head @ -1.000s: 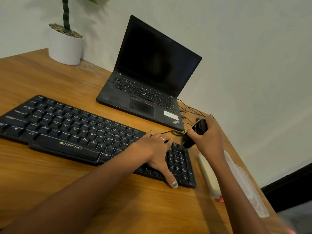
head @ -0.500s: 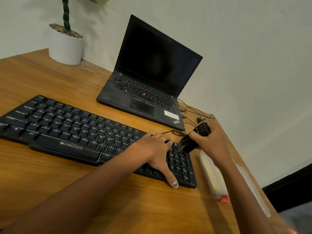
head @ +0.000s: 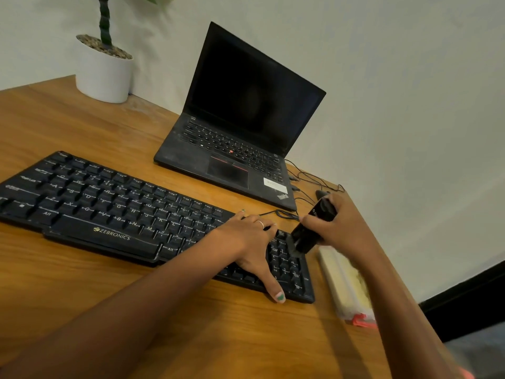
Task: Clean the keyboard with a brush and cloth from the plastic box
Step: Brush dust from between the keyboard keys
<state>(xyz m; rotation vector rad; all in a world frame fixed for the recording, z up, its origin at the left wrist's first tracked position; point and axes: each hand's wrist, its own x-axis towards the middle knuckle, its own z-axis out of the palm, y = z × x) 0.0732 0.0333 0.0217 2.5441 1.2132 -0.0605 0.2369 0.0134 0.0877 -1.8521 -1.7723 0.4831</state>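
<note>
While the left hand (head: 247,243) is lying flat with fingers spread on the right part of the black keyboard (head: 114,209), steadying it, the right hand (head: 341,228) is gripping a dark brush (head: 310,231), fingers curled round its body. This brush is tilting down and leftward, its tip seemingly touching the number pad, though blur is hiding the bristles. Running left to right across the wooden desk (head: 82,310), the keyboard is offering mostly unbrushed keys to the left. A plastic box (head: 345,285) holding the cloth is sitting just right of the keyboard, nearer the right hand.
</note>
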